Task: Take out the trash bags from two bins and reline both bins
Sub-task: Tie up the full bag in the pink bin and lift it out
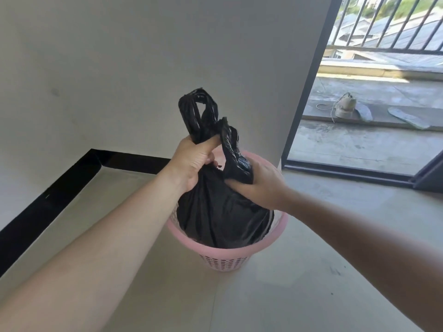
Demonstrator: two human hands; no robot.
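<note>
A full black trash bag (220, 216) sits inside a pink perforated plastic bin (223, 259) on the floor near a white wall. My left hand (191, 161) grips one gathered handle of the bag, which sticks up above my fist. My right hand (259, 185) grips the other twisted handle at the bag's neck, just right of the left hand. The bag's lower part is hidden inside the bin. Only this one bin is in view.
A white wall with a black skirting (48, 200) runs behind and to the left. An open doorway with a black frame (304, 92) leads at the right to a concrete balcony holding a shoe (345, 106), two insoles (407, 117) and a railing.
</note>
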